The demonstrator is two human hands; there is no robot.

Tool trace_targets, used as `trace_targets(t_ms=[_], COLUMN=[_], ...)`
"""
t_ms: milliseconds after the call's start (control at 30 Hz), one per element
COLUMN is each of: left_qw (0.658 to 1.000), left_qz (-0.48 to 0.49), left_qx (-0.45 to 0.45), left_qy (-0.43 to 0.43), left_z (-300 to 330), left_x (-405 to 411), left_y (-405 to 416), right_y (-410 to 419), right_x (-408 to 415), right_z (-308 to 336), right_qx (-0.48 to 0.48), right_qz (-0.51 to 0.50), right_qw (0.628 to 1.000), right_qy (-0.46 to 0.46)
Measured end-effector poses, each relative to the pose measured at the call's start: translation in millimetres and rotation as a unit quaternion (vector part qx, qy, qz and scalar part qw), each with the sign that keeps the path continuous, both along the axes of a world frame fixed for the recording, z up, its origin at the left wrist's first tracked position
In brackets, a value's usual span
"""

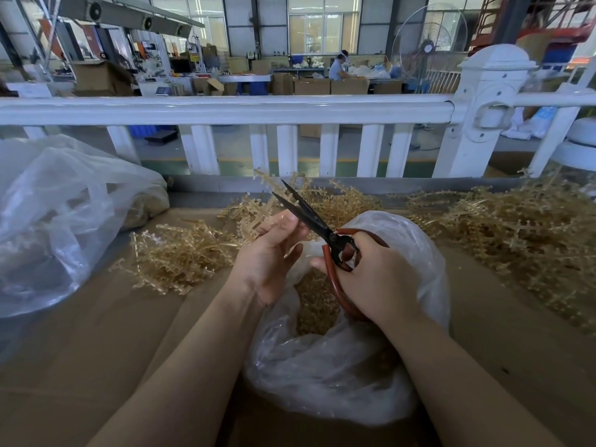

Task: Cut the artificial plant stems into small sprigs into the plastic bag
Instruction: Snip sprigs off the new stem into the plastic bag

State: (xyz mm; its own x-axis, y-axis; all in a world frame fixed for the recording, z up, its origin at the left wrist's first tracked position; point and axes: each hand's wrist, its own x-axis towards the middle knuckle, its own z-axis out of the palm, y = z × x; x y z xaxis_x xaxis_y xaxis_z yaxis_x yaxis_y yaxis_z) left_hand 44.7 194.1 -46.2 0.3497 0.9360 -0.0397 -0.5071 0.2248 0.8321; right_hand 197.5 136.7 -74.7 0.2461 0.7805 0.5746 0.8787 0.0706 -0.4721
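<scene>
My right hand (377,279) grips black scissors (309,217) by their red handles, above the mouth of a clear plastic bag (322,375). The blades are parted and point up and to the left. My left hand (271,256) is just left of the blades, its fingers curled round a tan artificial plant stem (250,217) that sticks out beyond them. Cut sprigs (316,304) lie inside the bag. Loose tan stems are heaped on the left (180,253), behind my hands (342,201) and on the right (516,237).
A large clear bag (64,214), partly filled, lies at the far left on the cardboard-covered table (96,350). A white railing (225,108) runs across behind the table. Beyond it is a workshop with boxes, a fan and a seated person.
</scene>
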Motion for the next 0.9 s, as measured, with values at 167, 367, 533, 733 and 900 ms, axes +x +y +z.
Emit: trace_targets(t_ms=[167, 367, 533, 733, 900], left_qw=[1.000, 0.999, 0.999, 0.998, 0.997], left_qz=[0.006, -0.018, -0.029, -0.032, -0.020], left_qx=[-0.004, 0.033, 0.031, 0.050, 0.076], left_qy=[0.001, 0.027, 0.013, 0.010, 0.008], left_z=[-0.7, -3.7, -4.2, -5.8, -7.0], left_x=[-0.1, 0.2, -0.4, -0.4, 0.8], left_y=[-0.2, -0.4, 0.6, 2.7, 3.7], right_y=[-0.7, -0.3, -0.8, 0.0, -0.7], right_x=[-0.2, 0.0, 0.0, 1.2, 1.7], right_z=[-0.6, -0.2, 0.4, 1.7, 2.2], right_qx=[-0.002, -0.002, -0.003, 0.002, 0.011], right_qz=[-0.005, 0.000, 0.003, 0.007, 0.012], right_qw=[1.000, 1.000, 1.000, 1.000, 1.000], right_qy=[-0.012, -0.001, 0.007, 0.002, 0.002])
